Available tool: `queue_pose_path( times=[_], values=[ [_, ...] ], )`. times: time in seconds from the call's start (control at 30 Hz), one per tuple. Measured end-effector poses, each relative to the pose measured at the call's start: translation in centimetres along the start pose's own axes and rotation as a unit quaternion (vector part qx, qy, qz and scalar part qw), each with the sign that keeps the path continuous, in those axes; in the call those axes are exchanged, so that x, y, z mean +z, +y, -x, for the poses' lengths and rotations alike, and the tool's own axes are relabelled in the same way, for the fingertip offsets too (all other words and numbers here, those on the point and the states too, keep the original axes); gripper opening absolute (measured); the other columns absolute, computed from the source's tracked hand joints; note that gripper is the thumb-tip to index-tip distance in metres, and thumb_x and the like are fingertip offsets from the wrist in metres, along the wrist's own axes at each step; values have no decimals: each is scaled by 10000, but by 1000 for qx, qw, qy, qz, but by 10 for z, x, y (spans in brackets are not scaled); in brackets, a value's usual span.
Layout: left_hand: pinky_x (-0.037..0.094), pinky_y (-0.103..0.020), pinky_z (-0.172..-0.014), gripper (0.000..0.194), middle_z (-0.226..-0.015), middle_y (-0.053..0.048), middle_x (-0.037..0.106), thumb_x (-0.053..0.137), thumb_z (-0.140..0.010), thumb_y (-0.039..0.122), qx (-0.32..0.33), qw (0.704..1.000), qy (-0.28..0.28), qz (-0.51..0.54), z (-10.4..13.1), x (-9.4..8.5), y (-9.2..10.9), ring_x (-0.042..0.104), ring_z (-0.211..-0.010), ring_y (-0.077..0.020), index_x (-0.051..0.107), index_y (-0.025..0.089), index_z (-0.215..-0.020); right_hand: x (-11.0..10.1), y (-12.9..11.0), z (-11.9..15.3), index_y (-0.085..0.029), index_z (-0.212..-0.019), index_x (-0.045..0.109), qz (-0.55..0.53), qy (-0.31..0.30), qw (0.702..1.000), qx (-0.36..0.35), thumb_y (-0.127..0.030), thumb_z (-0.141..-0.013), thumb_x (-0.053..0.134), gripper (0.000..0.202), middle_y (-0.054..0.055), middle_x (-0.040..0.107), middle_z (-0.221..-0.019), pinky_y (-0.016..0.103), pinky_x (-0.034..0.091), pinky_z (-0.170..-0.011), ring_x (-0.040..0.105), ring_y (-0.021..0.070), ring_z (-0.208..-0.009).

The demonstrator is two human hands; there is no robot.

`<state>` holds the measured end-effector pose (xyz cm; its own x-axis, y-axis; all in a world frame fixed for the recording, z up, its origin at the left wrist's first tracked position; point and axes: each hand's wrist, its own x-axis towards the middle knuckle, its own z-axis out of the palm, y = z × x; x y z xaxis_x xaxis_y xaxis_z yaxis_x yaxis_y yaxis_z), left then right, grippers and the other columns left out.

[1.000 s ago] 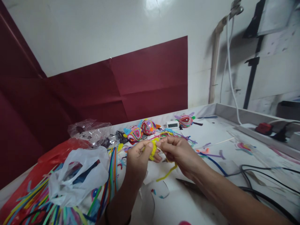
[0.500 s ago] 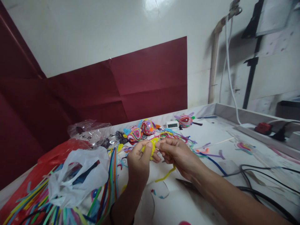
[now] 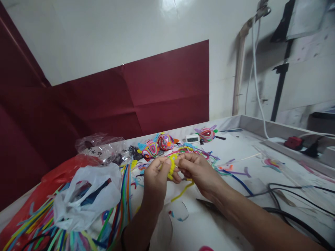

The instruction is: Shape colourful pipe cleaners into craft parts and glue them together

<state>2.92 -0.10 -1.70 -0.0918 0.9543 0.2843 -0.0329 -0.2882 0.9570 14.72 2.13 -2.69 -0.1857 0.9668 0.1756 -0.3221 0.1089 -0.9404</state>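
Observation:
Between my two hands is a small yellow fuzzy piece (image 3: 171,168) that looks made of bent pipe cleaner. My left hand (image 3: 159,171) pinches it from the left between thumb and fingers. Thumb and fingertips of my right hand (image 3: 192,166) are pressed together at its right edge. A loose yellow strand (image 3: 182,192) hangs below my right hand toward the white tabletop (image 3: 193,226). Colourful decorated balls stand behind, one (image 3: 151,149) with blue horns and another (image 3: 165,142) beside it.
A white plastic bag (image 3: 86,205) and many coloured pipe cleaners (image 3: 127,195) lie at left. At the back are a small digital clock (image 3: 192,139) and a third ball (image 3: 206,134). Dark pointed scissors or a similar tool (image 3: 206,204) lies under my right forearm; black cables (image 3: 295,188) run at right.
Both hands have shifted very slightly, and more of the yellow piece shows between them. The hanging strand has swung a little to the left.

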Motion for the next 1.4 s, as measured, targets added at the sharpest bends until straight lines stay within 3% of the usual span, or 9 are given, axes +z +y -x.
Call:
queue_pose_path(
  times=[0.17, 0.43, 0.87, 1.23, 1.4],
  values=[
    [438, -217, -426, 251, -560, 18, 545, 572, -758, 402, -32, 998, -45, -21, -3, -10, 10, 517, -468, -119, 566, 160, -692, -1, -4, 0, -170, -549, 516, 1, -19, 1000, 16, -219, -610, 581, 101, -76, 402, -449, 232, 180, -442, 269, 51, -422],
    [260, -183, -405, 293, -507, 56, 358, 539, -776, 378, 11, 987, -71, -143, -4, -15, 10, 327, -457, -76, 469, 177, -575, -2, -7, 1, -171, -563, 517, 10, -73, 997, 25, -253, -618, 639, 157, -82, 381, -450, 235, 166, -452, 235, 54, -438],
    [271, -195, -453, 293, -547, 56, 367, 557, -753, 407, -5, 993, -67, -99, -5, -13, 5, 315, -500, -87, 465, 185, -584, -11, -4, -3, -159, -665, 595, 6, -131, 991, 9, -383, -659, 716, 255, -69, 429, -510, 232, 212, -477, 294, 61, -468],
    [251, -188, -421, 272, -514, 60, 372, 554, -775, 379, -60, 992, -104, -24, -2, -10, 3, 324, -454, -76, 464, 187, -607, -15, -8, -2, -161, -657, 592, 29, -134, 991, 0, -296, -662, 698, 172, -70, 426, -508, 226, 203, -470, 293, 60, -471],
    [240, -180, -409, 258, -496, 65, 371, 587, -752, 359, -59, 996, -74, -5, -1, -8, 2, 312, -435, -64, 483, 178, -600, -15, -11, 0, -166, -642, 588, 39, -131, 991, -1, -291, -666, 691, 163, -67, 427, -510, 219, 214, -467, 301, 60, -472]
  ],
)
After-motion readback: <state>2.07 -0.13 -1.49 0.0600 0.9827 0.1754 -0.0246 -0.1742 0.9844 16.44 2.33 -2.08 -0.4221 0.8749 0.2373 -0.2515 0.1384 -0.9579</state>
